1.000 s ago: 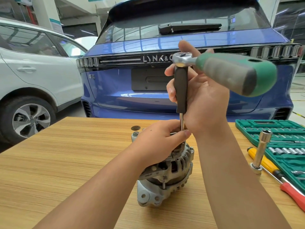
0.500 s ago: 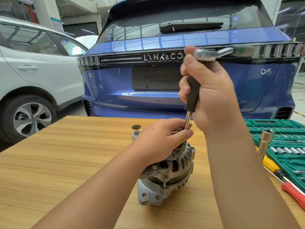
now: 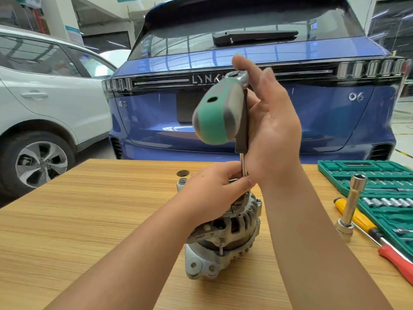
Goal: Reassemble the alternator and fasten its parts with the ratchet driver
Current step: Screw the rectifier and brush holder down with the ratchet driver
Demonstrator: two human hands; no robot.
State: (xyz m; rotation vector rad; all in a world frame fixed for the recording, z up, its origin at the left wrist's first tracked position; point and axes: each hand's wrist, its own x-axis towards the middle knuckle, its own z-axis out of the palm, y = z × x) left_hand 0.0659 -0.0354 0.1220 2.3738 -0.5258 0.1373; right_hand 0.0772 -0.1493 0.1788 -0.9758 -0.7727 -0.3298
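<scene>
A grey metal alternator stands on the wooden table. The ratchet driver has a green-and-grey handle and stands upright on the alternator's top through a black-gripped bar and a thin steel shaft. My right hand holds the black bar, its thumb up on the chrome ratchet head. The handle points toward me and to the left and is blurred. My left hand rests on the alternator's top, its fingers pinching the shaft's lower end. The fastener under the shaft is hidden.
A green socket case lies open at the right edge. Beside it a long chrome socket stands upright, next to a yellow screwdriver and a red handle. A small dark disc lies behind the alternator. A blue car and a white car stand beyond the table.
The ratchet handle has swung from the right, round behind my right hand, to the front left. My left hand and the alternator have stayed put.
</scene>
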